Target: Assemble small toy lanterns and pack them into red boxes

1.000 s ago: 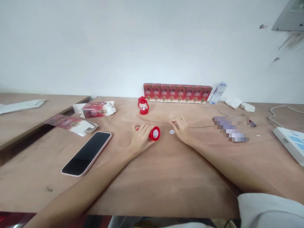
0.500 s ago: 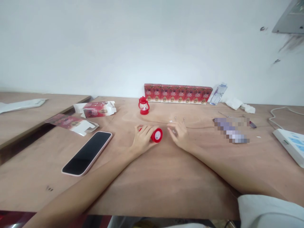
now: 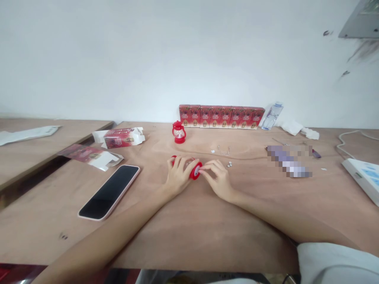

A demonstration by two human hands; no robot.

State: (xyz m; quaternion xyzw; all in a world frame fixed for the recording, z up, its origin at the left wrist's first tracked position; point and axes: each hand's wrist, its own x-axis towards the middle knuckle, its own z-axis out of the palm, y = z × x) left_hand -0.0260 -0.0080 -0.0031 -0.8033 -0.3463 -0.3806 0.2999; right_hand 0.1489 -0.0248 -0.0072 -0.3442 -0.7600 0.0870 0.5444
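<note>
My left hand (image 3: 180, 173) is closed round a small red lantern (image 3: 195, 172) lying on its side, its round base turned to the right. At the base, the thumb and fingertips of my right hand (image 3: 217, 177) are pinched together against the pale centre. Whatever they hold, if anything, is too small to make out. Just beyond the right hand lie a few small round silvery pieces (image 3: 229, 164). Farther back are a tiny white piece (image 3: 212, 151) and thin handle-like pieces (image 3: 224, 151). A second red lantern (image 3: 179, 133) stands upright behind my left hand.
A row of red boxes (image 3: 222, 116) stands by the wall, beside a leaning clear bottle (image 3: 272, 116) and crumpled tissue (image 3: 293, 127). Opened cartons (image 3: 120, 138) and a phone (image 3: 109, 192) lie left. At right are a blurred purple item (image 3: 287, 161) and a white device (image 3: 363, 177).
My right hand has moved left from above the small pieces to the lantern's base, and its fingers have closed into a pinch. The left hand still holds the lantern.
</note>
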